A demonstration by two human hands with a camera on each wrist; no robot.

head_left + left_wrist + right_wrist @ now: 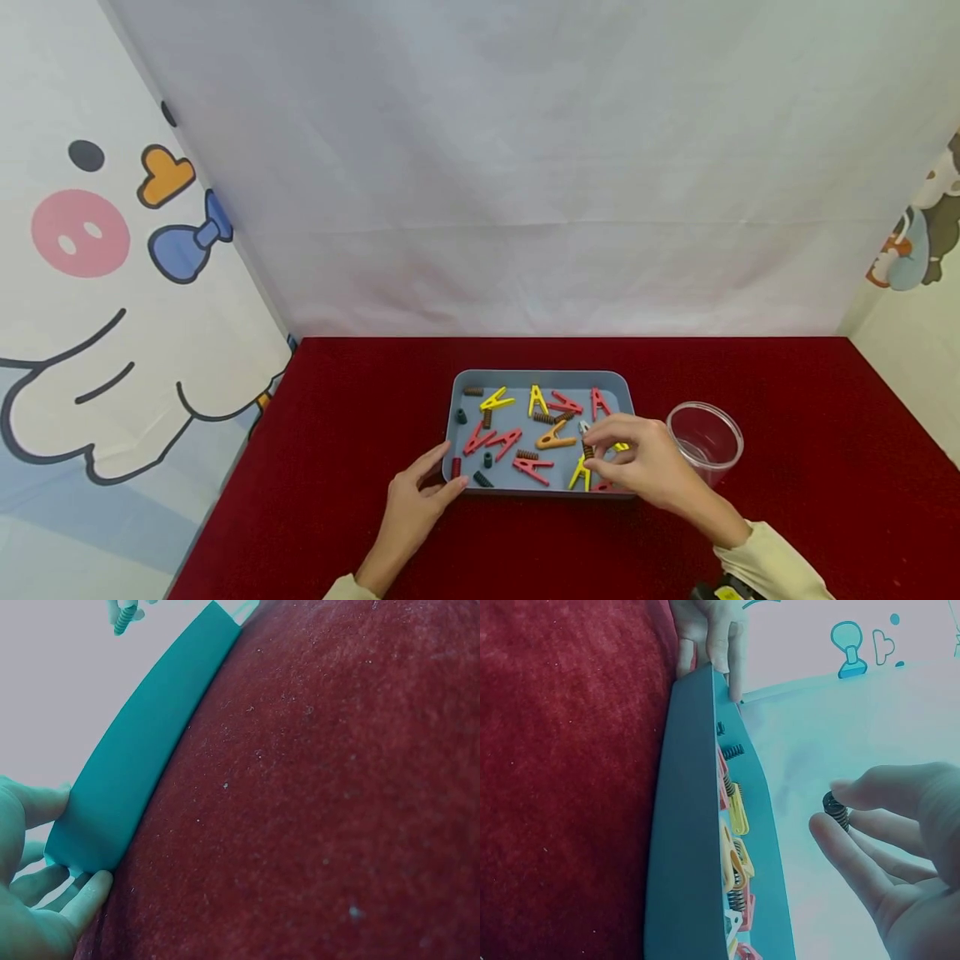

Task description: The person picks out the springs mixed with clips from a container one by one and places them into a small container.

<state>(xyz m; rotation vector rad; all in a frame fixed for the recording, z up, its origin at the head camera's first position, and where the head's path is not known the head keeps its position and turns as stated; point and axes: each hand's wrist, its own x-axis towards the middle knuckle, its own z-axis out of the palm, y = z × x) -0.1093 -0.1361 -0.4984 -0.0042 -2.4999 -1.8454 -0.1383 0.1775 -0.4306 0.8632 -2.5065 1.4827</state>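
My right hand (645,457) is raised over the right part of a shallow blue-grey tray (543,492), pinching a small dark brown coil spring (835,811) between thumb and fingertips. At the tray's near left corner my left hand (412,502) holds the edge, thumb and fingers placed on either side of that corner. Inside the tray lie red clips (532,471), yellow clips (497,400) and an orange clip (556,437). Scattered among them are several brown springs (543,418), dark green springs (483,479) and a red spring (456,467). My right fingers partly cover a grey-white clip (584,427).
A clear plastic cup (705,440) stands just right of the tray, close to my right wrist. Red cloth (360,417) covers the table. Behind it hangs a pale curtain (525,208), with a cartoon-printed sheet (97,350) on the left.
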